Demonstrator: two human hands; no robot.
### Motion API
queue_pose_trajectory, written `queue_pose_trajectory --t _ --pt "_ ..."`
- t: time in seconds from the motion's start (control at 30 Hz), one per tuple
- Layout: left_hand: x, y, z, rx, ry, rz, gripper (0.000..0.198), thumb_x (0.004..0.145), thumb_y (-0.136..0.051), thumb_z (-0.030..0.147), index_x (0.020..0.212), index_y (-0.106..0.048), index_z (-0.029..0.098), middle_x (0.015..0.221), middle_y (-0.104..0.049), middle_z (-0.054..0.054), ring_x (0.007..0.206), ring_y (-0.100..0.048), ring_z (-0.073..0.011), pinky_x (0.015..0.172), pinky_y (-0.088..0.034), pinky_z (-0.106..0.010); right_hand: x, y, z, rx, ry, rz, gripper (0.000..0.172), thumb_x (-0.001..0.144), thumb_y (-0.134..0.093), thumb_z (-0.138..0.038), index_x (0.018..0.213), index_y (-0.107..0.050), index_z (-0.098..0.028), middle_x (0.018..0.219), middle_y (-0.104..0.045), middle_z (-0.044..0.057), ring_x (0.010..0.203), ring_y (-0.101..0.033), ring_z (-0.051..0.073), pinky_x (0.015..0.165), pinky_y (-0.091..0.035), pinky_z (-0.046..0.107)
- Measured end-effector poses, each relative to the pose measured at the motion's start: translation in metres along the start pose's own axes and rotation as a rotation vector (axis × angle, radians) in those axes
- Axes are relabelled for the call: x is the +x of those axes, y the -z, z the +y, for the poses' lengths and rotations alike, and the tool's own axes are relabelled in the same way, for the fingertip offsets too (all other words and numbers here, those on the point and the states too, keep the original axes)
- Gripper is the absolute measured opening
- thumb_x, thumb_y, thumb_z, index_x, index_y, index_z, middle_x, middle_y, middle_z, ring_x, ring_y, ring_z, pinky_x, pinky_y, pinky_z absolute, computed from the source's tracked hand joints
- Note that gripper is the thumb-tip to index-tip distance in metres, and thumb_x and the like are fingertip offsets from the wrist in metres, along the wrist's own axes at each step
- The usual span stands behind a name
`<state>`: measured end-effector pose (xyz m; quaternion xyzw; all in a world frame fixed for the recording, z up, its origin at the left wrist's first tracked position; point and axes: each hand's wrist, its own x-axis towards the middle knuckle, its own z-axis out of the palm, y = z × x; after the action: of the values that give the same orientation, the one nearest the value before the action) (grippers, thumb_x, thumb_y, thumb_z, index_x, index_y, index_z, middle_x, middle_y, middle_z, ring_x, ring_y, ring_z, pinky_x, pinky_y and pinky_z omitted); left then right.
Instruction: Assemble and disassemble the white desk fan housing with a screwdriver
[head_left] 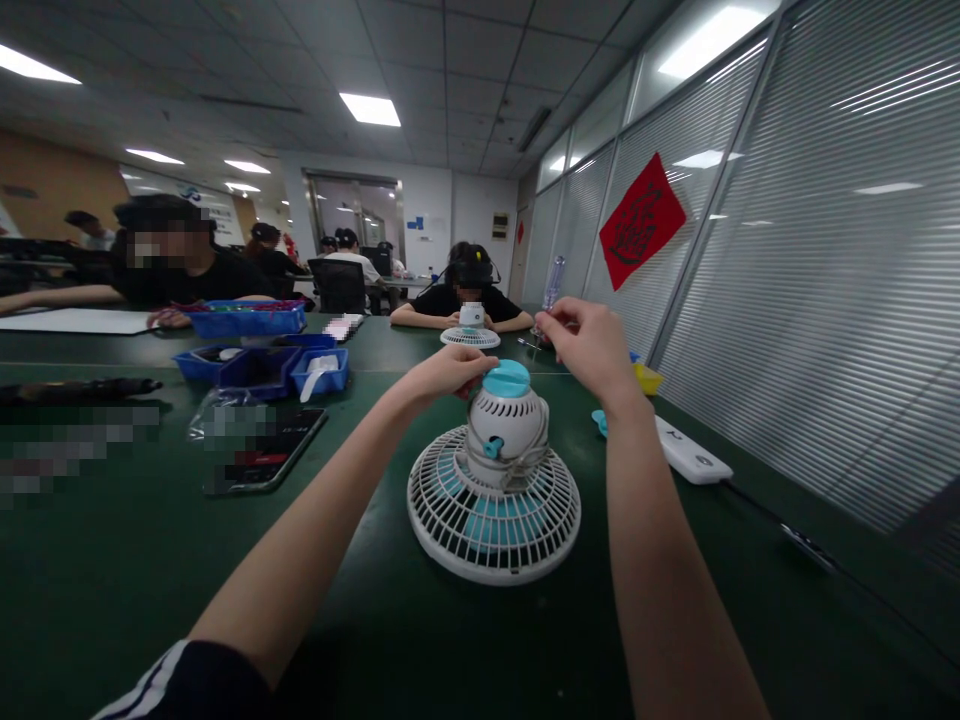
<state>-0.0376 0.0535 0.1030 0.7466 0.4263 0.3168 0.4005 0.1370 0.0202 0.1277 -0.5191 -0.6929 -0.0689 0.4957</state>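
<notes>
A small white fan (495, 540) rests grille-down on the green table, its turquoise blades showing through the bars. Its motor housing (504, 418) points up, with a turquoise cap (507, 378) on top and a cord wound around it. My left hand (454, 373) grips the housing from the left beside the cap; some of its fingers are hidden behind the fan. Up and to the right of the fan, my right hand (589, 345) is closed on a screwdriver with a clear purplish handle (554, 280). That handle sticks up above the fingers, apart from the fan.
Blue bins (259, 368) and a phone (274, 450) lie to the left. On the right are a white power strip (694, 455) with a black cable, a turquoise part (599, 422) and a yellow bin (648, 379). Across the table, a person sits behind another fan (470, 336).
</notes>
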Motion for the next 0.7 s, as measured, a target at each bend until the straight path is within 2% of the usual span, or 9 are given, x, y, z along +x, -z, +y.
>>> queue_pose_trajectory --t 0.13,0.23,0.43,0.53,0.7 --pt "0.0022 -0.0011 -0.0033 0.112 -0.065 0.054 0.017 0.084 -0.052 0.026 0.073 -0.055 0.014 0.056 -0.042 0.005 0.052 -0.041 -0.0072 0.051 -0.036 -0.02 0.0006 -0.0005 0.0015 0.027 0.006 -0.009 0.02 0.081 -0.056 -0.028 0.066 -0.06 -0.016 0.064 -0.061 0.004 0.061 -0.054 0.014 0.059 -0.039 0.027" --pt "0.0022 0.001 -0.0043 0.151 -0.139 0.079 0.017 0.083 -0.053 0.028 0.083 -0.061 0.013 0.062 -0.048 0.003 0.057 -0.044 -0.0084 0.054 -0.038 -0.021 0.0007 -0.0003 0.0003 0.041 0.004 -0.013 0.02 0.081 -0.056 -0.027 0.065 -0.059 -0.016 0.063 -0.061 0.004 0.06 -0.054 0.014 0.058 -0.038 0.027" --pt "0.0037 0.0018 -0.0034 0.332 -0.335 -0.029 0.023 0.079 -0.058 0.032 0.087 -0.068 0.013 0.081 -0.065 -0.004 0.076 -0.056 -0.0141 0.071 -0.044 -0.027 0.0005 -0.0011 -0.0015 0.038 0.009 -0.029 0.021 0.082 -0.057 -0.027 0.064 -0.057 -0.016 0.062 -0.06 0.003 0.059 -0.053 0.013 0.057 -0.037 0.027" --pt "0.0058 0.0001 -0.0049 0.368 -0.378 -0.037 0.023 0.079 -0.058 0.032 0.088 -0.068 0.013 0.087 -0.068 -0.005 0.083 -0.058 -0.0161 0.077 -0.045 -0.029 0.0001 -0.0015 -0.0013 0.036 0.014 -0.038 0.021 0.082 -0.056 -0.027 0.064 -0.057 -0.016 0.061 -0.06 0.003 0.058 -0.052 0.013 0.057 -0.037 0.027" --pt "0.0066 -0.0005 -0.008 0.335 -0.409 -0.054 0.023 0.079 -0.058 0.031 0.089 -0.067 0.012 0.092 -0.069 -0.006 0.088 -0.06 -0.0166 0.079 -0.048 -0.03 -0.0001 -0.002 -0.0005 0.034 0.016 -0.046 0.022 0.083 -0.056 -0.026 0.063 -0.058 -0.016 0.061 -0.06 0.003 0.058 -0.052 0.013 0.057 -0.037 0.026"
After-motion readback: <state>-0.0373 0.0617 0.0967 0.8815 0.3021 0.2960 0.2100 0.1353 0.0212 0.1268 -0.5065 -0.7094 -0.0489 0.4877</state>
